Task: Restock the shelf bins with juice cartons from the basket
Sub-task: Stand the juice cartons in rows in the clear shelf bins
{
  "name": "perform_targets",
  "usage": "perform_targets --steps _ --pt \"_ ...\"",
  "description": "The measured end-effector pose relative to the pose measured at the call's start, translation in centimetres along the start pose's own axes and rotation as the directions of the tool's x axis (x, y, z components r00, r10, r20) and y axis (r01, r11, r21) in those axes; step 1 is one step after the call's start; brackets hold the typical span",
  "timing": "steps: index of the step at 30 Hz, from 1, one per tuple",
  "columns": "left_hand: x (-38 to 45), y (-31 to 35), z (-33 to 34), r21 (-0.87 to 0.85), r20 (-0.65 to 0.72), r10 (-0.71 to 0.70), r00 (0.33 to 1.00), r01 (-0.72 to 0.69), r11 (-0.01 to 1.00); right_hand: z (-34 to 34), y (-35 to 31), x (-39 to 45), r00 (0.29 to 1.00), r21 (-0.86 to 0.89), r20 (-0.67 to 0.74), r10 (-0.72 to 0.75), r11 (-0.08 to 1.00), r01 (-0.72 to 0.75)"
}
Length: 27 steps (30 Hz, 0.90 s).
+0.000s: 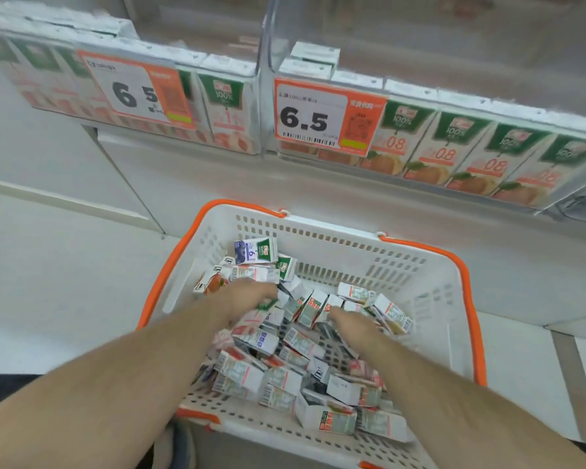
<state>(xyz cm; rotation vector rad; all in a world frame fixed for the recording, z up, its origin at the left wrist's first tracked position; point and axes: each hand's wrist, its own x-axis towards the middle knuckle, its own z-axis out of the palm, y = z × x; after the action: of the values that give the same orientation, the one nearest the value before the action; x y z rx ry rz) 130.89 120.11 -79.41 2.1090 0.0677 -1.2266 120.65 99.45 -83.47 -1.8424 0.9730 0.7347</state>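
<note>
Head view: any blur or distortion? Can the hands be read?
Head view: wide-angle bend, shelf edge slants and curves; left hand and right hand motion-smeared among the cartons in the basket, grip unreadable; left price tag blurred, right tag sharper; upper bins hazy; lighting flat, no hard shadows.

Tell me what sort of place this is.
Most likely a shop aisle, a supermarket or convenience store. Clear shelf bins hold rows of juice cartons, price tags read 6.5, and a white shopping basket with orange handles sits below, full of cartons.
</note>
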Motion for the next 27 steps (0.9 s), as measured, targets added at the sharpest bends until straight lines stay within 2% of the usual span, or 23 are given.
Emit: perform_targets --steps 2,5,10,17,21,23,25,26,27 --pt "-1.5 1.9 -1.0 -0.381 0.084 -0.026 0.996 0.057 0.923 -2.0 -1.3 -1.9 0.997 0.244 0.069 0.017 0.969 -0.033" --pt "-4.1 4.9 -2.0 -0.600 0.112 0.061 0.992 0.018 0.800 -4.9 -3.0 -4.1 0.992 0.502 0.124 -0.021 0.864 -0.044" --pt "-8.5 9.0 -3.4 -0.715 0.093 0.192 0.977 -0.069 0.696 -9.7 -6.3 -10.3 0.962 0.635 0.196 -0.191 0.773 0.025" --pt "-13.8 14.0 -4.6 -0.775 0.015 0.349 0.937 -0.210 0.596 -13.3 -9.8 -18.4 0.899 0.697 0.187 -0.396 0.698 0.162" --pt "-15.0 15.2 -5.4 -0.759 0.000 0.387 0.922 -0.253 0.601 -13.4 -10.4 -20.4 0.889 0.765 0.136 -0.436 0.616 0.186" --pt "-14.7 14.9 -5.1 -0.754 0.003 0.391 0.920 -0.255 0.605 -12.9 -10.8 -20.4 0.878 0.757 0.043 -0.476 0.589 0.282" --pt "-14.1 14.6 -4.6 -0.730 0.004 0.398 0.917 -0.269 0.628 -12.6 -11.4 -20.1 0.841 0.637 -0.126 -0.526 0.607 0.475" --pt "-13.6 14.5 -4.4 -0.684 0.001 0.395 0.919 -0.288 0.671 -12.5 -11.6 -19.7 0.784 0.474 -0.224 -0.579 0.638 0.607" --pt "-13.4 14.4 -4.2 -0.618 0.008 0.393 0.920 -0.305 0.725 -12.5 -11.8 -19.6 0.688 0.234 -0.322 -0.650 0.650 0.723"
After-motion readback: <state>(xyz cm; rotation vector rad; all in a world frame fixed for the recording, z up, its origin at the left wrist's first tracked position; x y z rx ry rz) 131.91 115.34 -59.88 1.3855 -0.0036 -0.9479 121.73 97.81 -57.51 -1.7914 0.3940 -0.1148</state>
